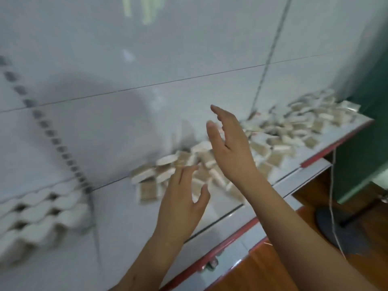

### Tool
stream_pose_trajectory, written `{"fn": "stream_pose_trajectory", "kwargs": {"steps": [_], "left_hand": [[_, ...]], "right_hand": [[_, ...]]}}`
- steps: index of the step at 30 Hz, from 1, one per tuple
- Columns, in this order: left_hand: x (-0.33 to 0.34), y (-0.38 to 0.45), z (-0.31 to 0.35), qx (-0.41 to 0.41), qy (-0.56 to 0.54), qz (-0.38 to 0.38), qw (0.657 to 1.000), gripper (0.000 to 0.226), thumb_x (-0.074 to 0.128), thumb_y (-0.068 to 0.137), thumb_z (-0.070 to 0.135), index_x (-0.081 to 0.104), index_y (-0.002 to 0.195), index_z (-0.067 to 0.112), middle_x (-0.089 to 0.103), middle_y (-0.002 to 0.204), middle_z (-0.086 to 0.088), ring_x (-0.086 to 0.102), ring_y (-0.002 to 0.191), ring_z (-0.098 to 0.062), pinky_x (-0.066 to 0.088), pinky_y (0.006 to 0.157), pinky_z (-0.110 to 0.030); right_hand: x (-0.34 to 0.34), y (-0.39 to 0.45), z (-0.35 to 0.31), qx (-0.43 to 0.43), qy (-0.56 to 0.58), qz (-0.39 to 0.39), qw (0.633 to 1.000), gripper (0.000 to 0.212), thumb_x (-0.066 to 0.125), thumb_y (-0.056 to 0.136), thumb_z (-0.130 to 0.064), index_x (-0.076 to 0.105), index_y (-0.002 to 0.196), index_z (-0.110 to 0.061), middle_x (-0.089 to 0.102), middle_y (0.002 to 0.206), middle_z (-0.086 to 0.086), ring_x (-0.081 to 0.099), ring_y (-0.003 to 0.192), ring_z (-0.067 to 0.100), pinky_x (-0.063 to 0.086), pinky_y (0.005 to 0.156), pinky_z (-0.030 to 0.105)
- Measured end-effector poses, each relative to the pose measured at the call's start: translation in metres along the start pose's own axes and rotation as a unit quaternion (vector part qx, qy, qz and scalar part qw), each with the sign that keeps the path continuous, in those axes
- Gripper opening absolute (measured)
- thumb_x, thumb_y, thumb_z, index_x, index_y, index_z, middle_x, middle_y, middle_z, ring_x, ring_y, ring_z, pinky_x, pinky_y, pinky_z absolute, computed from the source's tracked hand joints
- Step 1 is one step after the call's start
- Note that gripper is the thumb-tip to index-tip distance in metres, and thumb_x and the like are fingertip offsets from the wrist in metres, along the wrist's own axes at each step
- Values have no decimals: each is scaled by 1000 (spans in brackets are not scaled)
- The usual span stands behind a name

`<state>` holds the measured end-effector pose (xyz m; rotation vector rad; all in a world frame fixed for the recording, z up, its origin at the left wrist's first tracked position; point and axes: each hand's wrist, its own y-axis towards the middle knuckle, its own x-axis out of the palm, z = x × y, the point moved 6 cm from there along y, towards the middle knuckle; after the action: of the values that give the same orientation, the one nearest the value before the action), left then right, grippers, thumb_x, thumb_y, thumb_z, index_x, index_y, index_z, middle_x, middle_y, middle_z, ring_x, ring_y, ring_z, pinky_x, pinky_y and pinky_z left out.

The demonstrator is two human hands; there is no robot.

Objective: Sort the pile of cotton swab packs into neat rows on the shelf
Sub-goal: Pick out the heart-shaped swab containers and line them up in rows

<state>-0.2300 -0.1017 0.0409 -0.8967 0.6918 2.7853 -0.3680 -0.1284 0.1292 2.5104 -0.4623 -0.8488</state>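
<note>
Empty hands (182,198) (233,143) above pile (273,135); rows (39,219) leftward.

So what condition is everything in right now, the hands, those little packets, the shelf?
Left hand: open, fingers spread, empty, low over the near end of the pile.
Right hand: open, flat, raised on edge above the pile, empty.
Pile of cotton swab packs: loose and jumbled along the shelf, not in rows.
Stacked white packs: neatly stacked at far left; blurred.
Shelf: white with red front edge, partly bare near the hands.
</note>
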Motion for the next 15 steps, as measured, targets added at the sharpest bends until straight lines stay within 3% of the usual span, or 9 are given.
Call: {"fn": "stream_pose_trajectory", "kwargs": {"steps": [4,9,15], "left_hand": [[112,35,64,28,-21,-44,998,39,48,98,42,51,134,27,50,130,13,45,122,-2,42,101,-25],[215,64,126,42,-34,-88,995,37,52,99,35,52,134,23,50,130,9,47,122,-7,42,100,-24],[317,104,180,75,-36,-131,988,37,58,95,26,52,132,24,50,128,8,47,120,-12,45,98,-29]], "right_hand": [[-117,20,79,14,-47,40,998,54,34,103,-50,37,150,-23,40,152,-8,35,140,7,32,116,36],[-239,29,163,72,-94,87,989,55,34,103,-52,37,150,-23,39,153,-5,33,141,11,26,112,25],[-339,39,235,113,-144,127,975,54,36,104,-50,36,151,-22,38,155,-2,30,144,14,22,115,29]]}}
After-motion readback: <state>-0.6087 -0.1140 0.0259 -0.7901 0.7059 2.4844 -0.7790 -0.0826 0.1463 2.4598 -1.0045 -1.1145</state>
